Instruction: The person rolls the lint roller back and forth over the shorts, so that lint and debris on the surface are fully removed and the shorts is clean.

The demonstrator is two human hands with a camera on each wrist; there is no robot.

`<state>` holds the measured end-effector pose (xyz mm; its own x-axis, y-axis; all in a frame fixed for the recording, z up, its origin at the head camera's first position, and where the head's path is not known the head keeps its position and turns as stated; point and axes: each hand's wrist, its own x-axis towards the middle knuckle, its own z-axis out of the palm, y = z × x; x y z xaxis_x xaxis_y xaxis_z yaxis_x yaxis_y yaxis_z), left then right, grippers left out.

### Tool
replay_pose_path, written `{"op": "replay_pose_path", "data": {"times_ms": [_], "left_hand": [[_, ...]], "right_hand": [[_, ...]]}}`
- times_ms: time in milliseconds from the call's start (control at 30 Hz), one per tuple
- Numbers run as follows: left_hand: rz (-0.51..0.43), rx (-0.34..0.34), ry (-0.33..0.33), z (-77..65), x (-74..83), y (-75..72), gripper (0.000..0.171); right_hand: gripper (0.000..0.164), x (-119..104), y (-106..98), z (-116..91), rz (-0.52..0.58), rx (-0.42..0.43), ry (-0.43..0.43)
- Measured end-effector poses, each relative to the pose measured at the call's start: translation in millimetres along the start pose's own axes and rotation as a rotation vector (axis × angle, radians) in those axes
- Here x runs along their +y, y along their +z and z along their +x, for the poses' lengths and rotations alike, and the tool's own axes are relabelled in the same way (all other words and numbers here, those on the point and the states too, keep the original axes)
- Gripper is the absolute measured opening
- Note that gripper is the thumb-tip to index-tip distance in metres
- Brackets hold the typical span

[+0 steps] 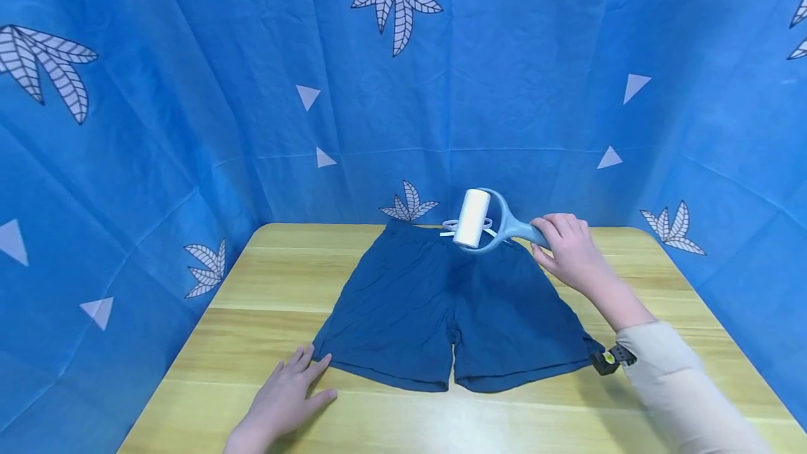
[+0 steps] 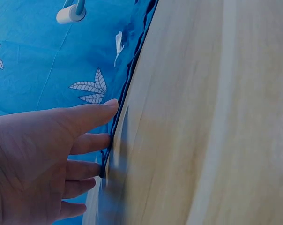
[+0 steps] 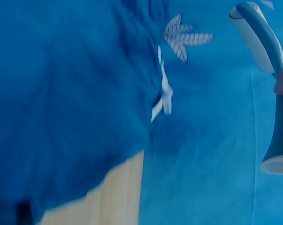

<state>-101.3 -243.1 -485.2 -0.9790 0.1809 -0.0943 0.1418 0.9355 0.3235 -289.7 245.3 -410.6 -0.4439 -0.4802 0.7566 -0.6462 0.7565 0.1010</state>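
Head view: blue curtain (image 1: 529, 90) walls far edge and both sides. Wood surface (image 1: 252, 342) shows left, right and near side of shorts (image 1: 391, 300), waistband at far edge. Roller (image 1: 473, 219) above waistband, right hand (image 1: 570, 247) fingers clamped on handle. Left hand (image 1: 286, 398) at left-side hem, fingers apart. White drawstring (image 3: 167, 93) partly behind roller.

Observed dark blue shorts (image 1: 403, 307) spread flat on the wooden table (image 1: 252, 349), with the waistband (image 1: 416, 231) along the far edge and the leg hems (image 1: 392, 380) toward the near edge. Found a blue-handled roller (image 1: 512, 228) gripped in the right hand (image 1: 569, 247), with its white roll (image 1: 471, 218) over the waistband, partly hiding a white drawstring (image 1: 446, 234). Noted the left hand (image 1: 286, 392) toward the near edge, left of centre, with fingers extended to the hem. Recorded printed blue cloth (image 1: 498, 97) beyond the far and side edges.
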Motion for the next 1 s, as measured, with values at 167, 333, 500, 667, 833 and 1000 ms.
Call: {"op": "replay_pose_path", "data": {"times_ms": [167, 333, 500, 667, 833, 1000], "left_hand": [[-0.012, -0.006, -0.005, -0.4, -0.5, -0.3, 0.067], [-0.010, 0.011, 0.001, -0.8, -0.9, -1.0, 0.066], [0.001, 0.030, 0.007, -0.6, -3.0, 0.3, 0.065], [-0.001, 0.039, 0.013, -1.1, -3.4, 2.6, 0.062], [-0.006, 0.039, 0.009, -2.1, -2.2, 4.3, 0.061], [0.008, 0.030, -0.003, -1.9, -2.1, 4.0, 0.060]], "right_hand": [[0.036, -19, 12, 14, 0.058, -0.002, -0.083], [0.036, -38, 22, 28, 0.100, -0.037, -0.168], [0.035, -56, 34, 41, 0.124, -0.067, -0.235], [0.037, -72, 45, 48, 0.155, -0.106, -0.265], [0.036, -88, 56, 53, 0.192, -0.199, -0.265], [0.033, -105, 67, 61, 0.241, -0.320, -0.257]]}}
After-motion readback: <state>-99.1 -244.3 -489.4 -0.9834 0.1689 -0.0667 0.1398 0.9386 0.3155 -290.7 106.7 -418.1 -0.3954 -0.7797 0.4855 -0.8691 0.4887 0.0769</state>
